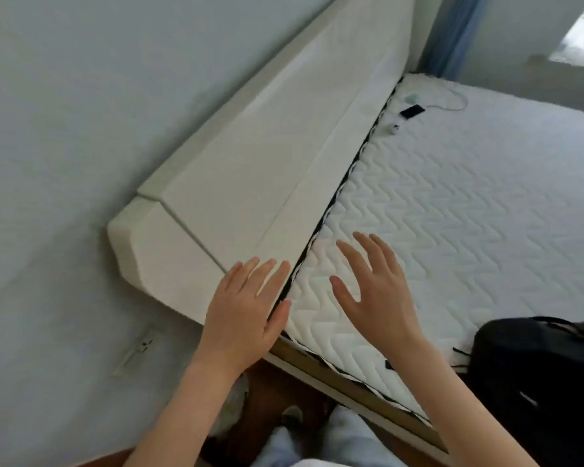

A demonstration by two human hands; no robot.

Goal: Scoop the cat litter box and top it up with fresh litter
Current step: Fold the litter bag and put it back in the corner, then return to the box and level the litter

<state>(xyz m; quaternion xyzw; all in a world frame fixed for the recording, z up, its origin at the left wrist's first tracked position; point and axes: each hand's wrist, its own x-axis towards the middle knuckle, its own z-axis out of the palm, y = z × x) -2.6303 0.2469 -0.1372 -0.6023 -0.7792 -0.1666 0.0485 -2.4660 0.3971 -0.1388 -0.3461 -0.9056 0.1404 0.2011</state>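
No litter box, scoop or litter shows in the head view. My left hand [246, 308] is held out flat with straight fingers, over the corner where a white padded headboard [250, 170] meets a quilted white mattress [452, 203]. My right hand [375, 288] is spread open above the mattress near its corner. Both hands hold nothing.
A black bag [536, 372] lies on the mattress at the right. A dark phone [412, 111] with a white cable and a small white object [394, 129] sit by the headboard. A wall socket [137, 352] is low on the left wall. Blue curtain [459, 32] and window are far back.
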